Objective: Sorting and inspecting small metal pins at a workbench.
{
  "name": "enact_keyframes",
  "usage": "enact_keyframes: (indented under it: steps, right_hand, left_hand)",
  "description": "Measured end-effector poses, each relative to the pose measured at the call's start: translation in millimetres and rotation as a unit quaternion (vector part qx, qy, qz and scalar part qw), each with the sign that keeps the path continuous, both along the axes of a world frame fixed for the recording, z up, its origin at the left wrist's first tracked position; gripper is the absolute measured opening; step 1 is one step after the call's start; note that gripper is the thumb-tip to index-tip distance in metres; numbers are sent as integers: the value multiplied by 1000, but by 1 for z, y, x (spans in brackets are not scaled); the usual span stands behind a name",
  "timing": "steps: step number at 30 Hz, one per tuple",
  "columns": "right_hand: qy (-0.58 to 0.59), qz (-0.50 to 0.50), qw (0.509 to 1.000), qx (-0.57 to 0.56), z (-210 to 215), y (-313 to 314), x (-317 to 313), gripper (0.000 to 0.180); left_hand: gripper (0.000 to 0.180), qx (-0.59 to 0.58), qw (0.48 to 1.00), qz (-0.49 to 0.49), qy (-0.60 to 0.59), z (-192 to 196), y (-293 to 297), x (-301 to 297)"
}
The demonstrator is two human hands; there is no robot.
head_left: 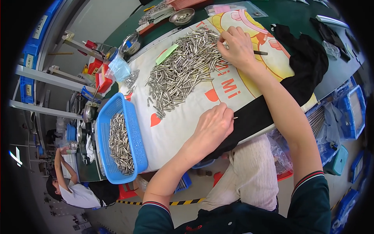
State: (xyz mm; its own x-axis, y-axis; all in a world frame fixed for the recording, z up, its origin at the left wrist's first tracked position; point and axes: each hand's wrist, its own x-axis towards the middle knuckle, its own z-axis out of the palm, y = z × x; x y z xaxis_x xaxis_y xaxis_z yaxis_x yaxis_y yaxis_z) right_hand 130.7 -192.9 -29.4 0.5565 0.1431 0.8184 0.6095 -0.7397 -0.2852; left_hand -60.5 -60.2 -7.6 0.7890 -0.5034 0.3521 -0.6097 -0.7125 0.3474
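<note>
A big heap of small silver metal pins (183, 72) lies on a white printed cloth (175, 128) spread over the bench. My right hand (237, 47) rests on the far right edge of the heap, fingers curled on the pins, with a dark thin rod sticking out past the thumb side. My left hand (212, 126) sits closed near the cloth's front edge, pinching one thin metal pin whose tip pokes out to the right. A blue plastic basket (138, 140) at the left holds several more pins.
A black cloth (307, 66) lies at the right of the bench. A metal bowl (182, 16), a green strip (166, 54), a clear bag (119, 70) and small tools crowd the far left. Blue bins (352, 113) stand at the right. Another person (72, 187) works at lower left.
</note>
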Motion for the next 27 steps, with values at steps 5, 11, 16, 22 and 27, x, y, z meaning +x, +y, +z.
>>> enact_keyframes:
  steps: [5, 11, 16, 22, 27]
  right_hand:
    - [8, 30, 999, 19, 0, 1, -1, 7]
    - [15, 19, 999, 25, -3, -11, -2, 7]
    - [3, 50, 998, 39, 5, 5, -13, 7]
    - [58, 197, 976, -77, -4, 14, -29, 5]
    - [65, 175, 975, -121, -10, 24, -29, 6]
  left_hand:
    - [18, 75, 996, -16, -37, 15, 9, -2]
    - [13, 50, 965, 225, -123, 81, 84, -35]
    - [19, 182, 847, 469, -174, 114, 157, -61]
    - [24, -466, 855, -30, 226, 96, 58, -62]
    - [11, -649, 518, -294, 473, 123, -21, -81]
